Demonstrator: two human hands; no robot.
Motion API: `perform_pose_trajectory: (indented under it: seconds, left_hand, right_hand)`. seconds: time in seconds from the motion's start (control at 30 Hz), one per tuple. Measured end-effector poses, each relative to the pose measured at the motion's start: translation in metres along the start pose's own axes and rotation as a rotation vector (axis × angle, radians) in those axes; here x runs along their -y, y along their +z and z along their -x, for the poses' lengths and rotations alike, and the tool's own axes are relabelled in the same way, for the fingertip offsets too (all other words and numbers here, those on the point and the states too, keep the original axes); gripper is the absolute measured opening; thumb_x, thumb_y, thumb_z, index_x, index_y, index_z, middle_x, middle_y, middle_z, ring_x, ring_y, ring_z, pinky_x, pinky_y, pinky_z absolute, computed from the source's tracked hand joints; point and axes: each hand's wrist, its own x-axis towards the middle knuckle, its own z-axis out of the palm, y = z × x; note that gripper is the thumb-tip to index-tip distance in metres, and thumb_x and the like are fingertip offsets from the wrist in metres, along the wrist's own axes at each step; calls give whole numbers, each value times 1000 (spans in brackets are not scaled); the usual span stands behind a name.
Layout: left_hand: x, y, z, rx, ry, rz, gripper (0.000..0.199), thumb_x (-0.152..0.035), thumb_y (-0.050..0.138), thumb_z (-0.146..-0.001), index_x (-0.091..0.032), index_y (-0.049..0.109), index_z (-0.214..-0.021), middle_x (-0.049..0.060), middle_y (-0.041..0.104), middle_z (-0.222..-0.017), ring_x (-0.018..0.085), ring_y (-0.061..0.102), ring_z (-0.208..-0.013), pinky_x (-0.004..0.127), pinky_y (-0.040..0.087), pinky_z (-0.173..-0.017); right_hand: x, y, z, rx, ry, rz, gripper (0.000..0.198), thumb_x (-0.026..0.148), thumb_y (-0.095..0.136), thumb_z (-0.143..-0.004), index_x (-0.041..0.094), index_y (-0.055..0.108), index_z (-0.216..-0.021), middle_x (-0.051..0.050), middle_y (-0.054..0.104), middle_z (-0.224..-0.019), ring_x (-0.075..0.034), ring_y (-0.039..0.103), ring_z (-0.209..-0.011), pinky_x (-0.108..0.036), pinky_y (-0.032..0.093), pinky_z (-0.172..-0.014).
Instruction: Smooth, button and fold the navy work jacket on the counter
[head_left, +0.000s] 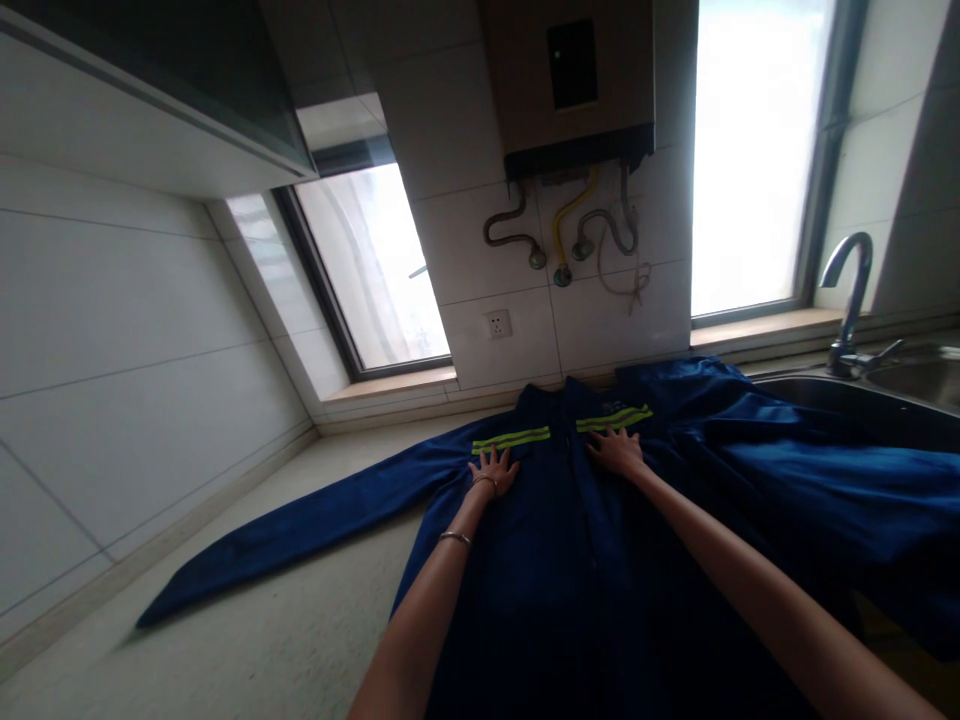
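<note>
A blue jacket lies spread on the countertop, its collar near the back edge, one sleeve stretched toward the left edge and the other beside the sink. The left hand and right hand rest flat on its chest by the yellow stripes, fingers spread wide, gripping nothing.

pale ctr w/ blue jkt spread on it, 1 sleeve straight out.

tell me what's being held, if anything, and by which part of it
Nothing appears held: the left hand and right hand rest spread on the front of the blue jacket, near its yellow-green stripes.
</note>
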Motion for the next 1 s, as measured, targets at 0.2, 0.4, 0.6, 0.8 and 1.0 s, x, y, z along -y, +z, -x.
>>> perform_pose_trajectory:
  seconds: [0.2,0.4,0.6,0.8,1.0]
  left_hand:
    - [1,3,-25,-11,1,-7,69,-64,16,-84,-32,17,-144,5,8,-153,38,6,-137,67,12,-101]
    - [1,3,-46,-16,-1,-11,67,-62,17,-84,-32,17,-144,5,8,-153,38,6,-137,67,12,-101]
    - [0,1,-61,-5,-5,-3,67,-62,17,-85,-32,16,-144,6,7,-153,38,6,-137,67,12,-101]
    - [3,2,-72,-9,2,10,68,-63,17,-84,-32,17,-144,6,7,-153,39,5,-137,67,11,-101]
    - [5,2,-80,-12,10,1,68,-63,16,-84,-32,16,-145,5,7,-153,38,6,-137,67,12,-101]
  right_hand:
    - [-2,5,-22,-37,6,-14,63,66,21,-85,33,39,-136,-13,38,-137,-38,35,-118,-58,23,-89]
    - [-3,9,-45,-20,17,-2,63,65,19,-86,33,38,-137,-12,36,-139,-37,33,-120,-58,22,-90]
    - [-4,13,-64,-36,14,2,61,64,23,-86,33,39,-136,-13,37,-138,-38,36,-118,-59,24,-90]
    - [-7,18,-80,-60,-19,-2,59,62,24,-86,33,41,-135,-13,39,-137,-38,36,-118,-58,27,-87]
    - [-7,20,-88,-70,-26,6,60,63,25,-86,32,41,-135,-13,39,-137,-39,37,-119,-59,27,-88]
